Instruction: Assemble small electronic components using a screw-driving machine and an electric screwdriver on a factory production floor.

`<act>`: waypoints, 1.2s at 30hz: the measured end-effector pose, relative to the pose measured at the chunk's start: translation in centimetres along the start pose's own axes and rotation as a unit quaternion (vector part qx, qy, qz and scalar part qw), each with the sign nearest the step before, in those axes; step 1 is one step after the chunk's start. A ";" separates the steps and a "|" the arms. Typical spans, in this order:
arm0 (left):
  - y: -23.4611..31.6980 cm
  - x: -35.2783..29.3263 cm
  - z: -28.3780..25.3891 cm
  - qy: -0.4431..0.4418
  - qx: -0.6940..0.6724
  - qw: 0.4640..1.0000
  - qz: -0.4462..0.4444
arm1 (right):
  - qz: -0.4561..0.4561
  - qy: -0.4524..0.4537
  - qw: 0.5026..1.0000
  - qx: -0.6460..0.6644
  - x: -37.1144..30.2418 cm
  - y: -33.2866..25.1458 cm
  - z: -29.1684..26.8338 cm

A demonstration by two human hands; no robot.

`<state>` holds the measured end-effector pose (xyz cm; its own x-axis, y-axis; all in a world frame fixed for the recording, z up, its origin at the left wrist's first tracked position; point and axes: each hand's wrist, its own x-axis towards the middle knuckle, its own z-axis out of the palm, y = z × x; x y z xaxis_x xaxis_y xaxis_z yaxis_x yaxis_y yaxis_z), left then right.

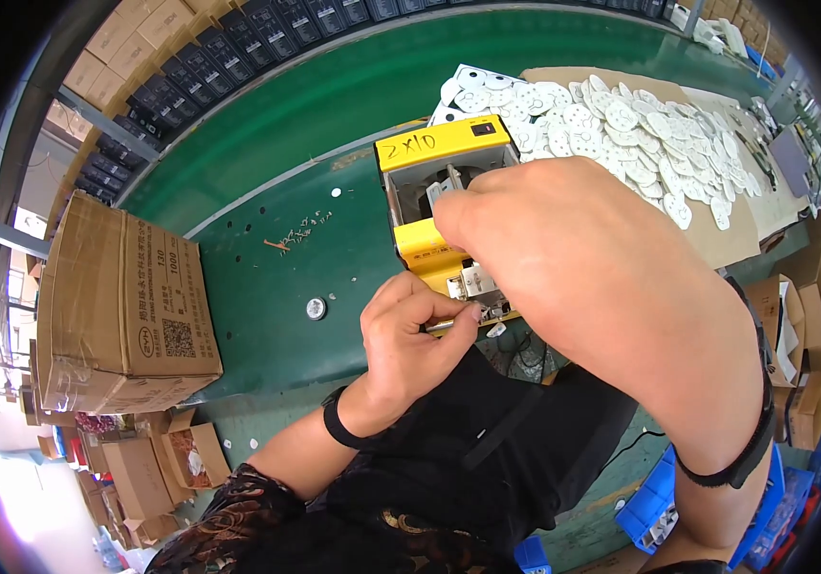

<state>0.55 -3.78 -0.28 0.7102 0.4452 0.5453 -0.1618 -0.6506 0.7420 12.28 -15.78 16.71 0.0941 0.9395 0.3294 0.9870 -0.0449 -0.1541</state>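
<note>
A yellow box-shaped machine [441, 142] with a grey open well and a black switch stands on the green bench in front of me. My right hand [549, 225] reaches over it from the right, its fingers curled down into the well beside a pale metal piece [446, 184]. What those fingertips hold is hidden. At the machine's near end is a small silvery metal mechanism [472, 281]. Beside it, my left hand [415, 330] has thumb and forefinger pinched together. A thin, shiny bit shows by these fingers, too small to name.
Many white round plates [621, 124] lie heaped on cardboard at the right. Loose screws [303, 230] and a small silvery disc [316, 308] are left of the machine. A large cardboard carton [128, 306] stands on the bench's left; blue bins [654, 497] sit low at the right.
</note>
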 end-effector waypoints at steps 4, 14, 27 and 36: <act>-0.4 -0.2 0.0 -0.006 -0.008 1.000 -0.022 | 0.043 -0.036 0.998 -0.009 0.0 -0.1 -0.1; -0.3 0.1 0.1 0.006 -0.001 1.000 0.021 | 0.088 -0.023 0.995 -0.029 -0.1 -0.8 0.4; 0.6 0.6 -1.5 -0.018 0.052 0.995 0.086 | 0.104 0.035 0.994 0.007 -1.1 -0.3 0.7; 1.6 5.0 -4.7 -0.213 0.176 0.898 0.343 | 0.123 -0.003 0.991 -0.057 -1.3 -0.2 0.8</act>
<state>0.64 0.29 5.49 0.7363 -0.3606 0.5726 -0.4874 -0.8696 0.0791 11.81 -16.71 15.54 0.3329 0.8974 0.2895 0.9427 -0.3102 -0.1225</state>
